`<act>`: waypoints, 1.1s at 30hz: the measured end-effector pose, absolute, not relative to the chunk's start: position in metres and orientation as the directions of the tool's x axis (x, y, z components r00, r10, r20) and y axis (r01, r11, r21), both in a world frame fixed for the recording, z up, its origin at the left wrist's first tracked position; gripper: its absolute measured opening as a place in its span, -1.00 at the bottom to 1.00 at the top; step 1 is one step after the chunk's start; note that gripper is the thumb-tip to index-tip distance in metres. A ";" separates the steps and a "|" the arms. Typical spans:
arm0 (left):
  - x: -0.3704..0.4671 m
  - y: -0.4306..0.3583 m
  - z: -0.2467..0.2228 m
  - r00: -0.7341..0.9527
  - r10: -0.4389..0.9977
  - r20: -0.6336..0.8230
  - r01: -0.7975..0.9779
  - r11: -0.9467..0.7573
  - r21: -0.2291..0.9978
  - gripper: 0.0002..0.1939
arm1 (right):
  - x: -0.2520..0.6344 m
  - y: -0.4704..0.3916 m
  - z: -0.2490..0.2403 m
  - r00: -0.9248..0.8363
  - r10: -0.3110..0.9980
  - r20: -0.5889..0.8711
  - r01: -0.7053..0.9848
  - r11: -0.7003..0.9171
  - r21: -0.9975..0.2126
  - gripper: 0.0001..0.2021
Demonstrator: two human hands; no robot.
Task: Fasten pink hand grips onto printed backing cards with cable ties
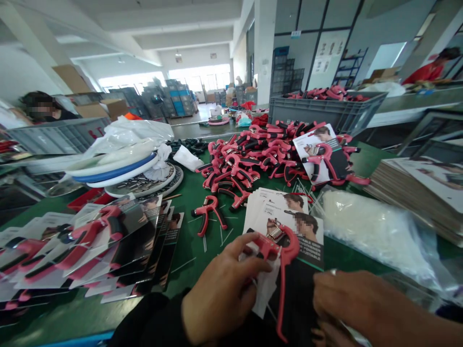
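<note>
A pink and black hand gripper trainer (289, 250) with a metal spring lies over a printed card (314, 246) at the top of a stack. My left hand (226, 282) holds the trainer's left side, fingers curled round it. A small white slip (265, 289) hangs beneath those fingers. To the right, my right hand (347, 299) is closed at the card's right edge; its fingertips are blurred, and whatever they pinch is too small to make out. A single loose trainer (210, 214) lies on the green table just beyond my left hand.
A heap of pink trainers (249, 154) lies ahead, with a carded one (321, 159) on its right. Carded trainers (87, 241) overlap at left, near stacked round trays (119, 166). At right are a plastic bag (372, 226) and card stacks (419, 188). Two people sit farther back.
</note>
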State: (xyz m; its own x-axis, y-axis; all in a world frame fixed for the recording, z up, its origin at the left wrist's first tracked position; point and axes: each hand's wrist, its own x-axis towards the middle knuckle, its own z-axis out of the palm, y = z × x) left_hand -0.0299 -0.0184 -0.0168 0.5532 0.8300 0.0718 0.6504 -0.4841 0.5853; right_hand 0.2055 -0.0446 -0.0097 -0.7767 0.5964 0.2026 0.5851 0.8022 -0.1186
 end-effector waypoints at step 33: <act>-0.027 -0.036 -0.049 0.178 0.962 0.205 0.516 -0.269 0.813 -0.81 | 0.190 -0.010 -0.013 -0.834 0.439 0.335 0.417 0.898 -0.137 -0.61</act>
State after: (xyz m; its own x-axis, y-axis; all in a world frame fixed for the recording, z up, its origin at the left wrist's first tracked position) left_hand -0.0267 -0.0361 -0.0493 0.1784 0.9624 0.2050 0.5162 -0.2690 0.8131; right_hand 0.1900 -0.0104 -0.0128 -0.8341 0.4386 0.3346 0.4174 0.8983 -0.1370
